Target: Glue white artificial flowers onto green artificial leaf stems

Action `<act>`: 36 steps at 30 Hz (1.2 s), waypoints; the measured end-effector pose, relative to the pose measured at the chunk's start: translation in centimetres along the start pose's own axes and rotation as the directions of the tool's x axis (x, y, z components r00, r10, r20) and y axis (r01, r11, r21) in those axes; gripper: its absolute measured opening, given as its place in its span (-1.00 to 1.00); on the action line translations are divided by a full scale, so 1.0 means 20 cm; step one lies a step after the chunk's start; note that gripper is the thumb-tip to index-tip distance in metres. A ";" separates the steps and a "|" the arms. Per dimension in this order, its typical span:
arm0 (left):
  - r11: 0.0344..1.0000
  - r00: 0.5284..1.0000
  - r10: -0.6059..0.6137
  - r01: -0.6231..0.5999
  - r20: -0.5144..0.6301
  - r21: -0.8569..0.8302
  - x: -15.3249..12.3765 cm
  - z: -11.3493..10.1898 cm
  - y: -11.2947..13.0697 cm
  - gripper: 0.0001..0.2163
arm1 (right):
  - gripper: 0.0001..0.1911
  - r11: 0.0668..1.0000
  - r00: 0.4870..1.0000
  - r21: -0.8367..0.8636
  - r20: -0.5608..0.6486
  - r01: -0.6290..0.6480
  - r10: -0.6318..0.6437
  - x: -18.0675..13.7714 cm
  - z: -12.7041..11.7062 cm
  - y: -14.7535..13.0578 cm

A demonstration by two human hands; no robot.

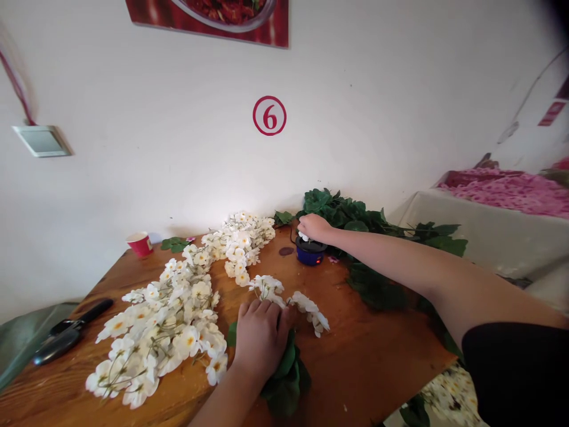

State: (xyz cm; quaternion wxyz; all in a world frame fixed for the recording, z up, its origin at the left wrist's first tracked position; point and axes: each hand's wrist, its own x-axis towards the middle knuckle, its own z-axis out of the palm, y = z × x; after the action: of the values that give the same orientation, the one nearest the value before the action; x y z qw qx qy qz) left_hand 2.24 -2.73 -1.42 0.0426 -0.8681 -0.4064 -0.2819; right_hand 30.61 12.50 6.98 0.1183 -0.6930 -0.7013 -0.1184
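My left hand (pixel 262 335) is closed around an artificial flower spray near the front of the table. White blossoms (pixel 310 305) stick out past its fingers, and green leaves (pixel 287 379) hang below the palm. Farther back, my right hand (pixel 315 228) is closed just above a small round blue pot (pixel 309 254) with a dark top and a lit red switch. A bit of white flower (pixel 303 236) shows under its fingers; the stem end is hidden, and I cannot tell whether it touches the pot's contents.
Loose white artificial flowers (pixel 186 296) cover the table's left side. Dark green leaf stems (pixel 347 213) lie at the back right. A red paper cup (pixel 140 244) and black-handled scissors or pliers (pixel 71 332) are at left. Pink pieces (pixel 502 190) fill a container at right.
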 end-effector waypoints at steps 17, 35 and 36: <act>1.000 0.999 0.022 -0.022 -0.032 0.004 0.00 0.01 0.00 -0.74 | -0.75 0.997 0.998 -0.079 0.065 -0.009 0.014 -0.04 0.02 -0.04; 0.999 0.998 0.032 -0.032 -0.050 0.011 -0.01 0.01 0.00 -0.77 | -0.73 0.998 0.999 -0.063 0.042 -0.012 0.015 -0.05 0.06 -0.02; 0.999 0.998 0.032 -0.032 -0.054 0.010 -0.01 0.01 0.00 -0.77 | -0.73 0.998 0.999 -0.058 0.039 -0.012 0.015 -0.06 0.07 -0.02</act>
State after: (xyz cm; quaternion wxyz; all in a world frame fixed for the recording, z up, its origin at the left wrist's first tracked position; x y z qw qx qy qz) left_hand 2.23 -2.83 -1.69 0.0623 -0.8662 -0.3925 -0.3029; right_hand 30.13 11.85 5.37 0.0849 -0.7030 -0.6951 -0.1242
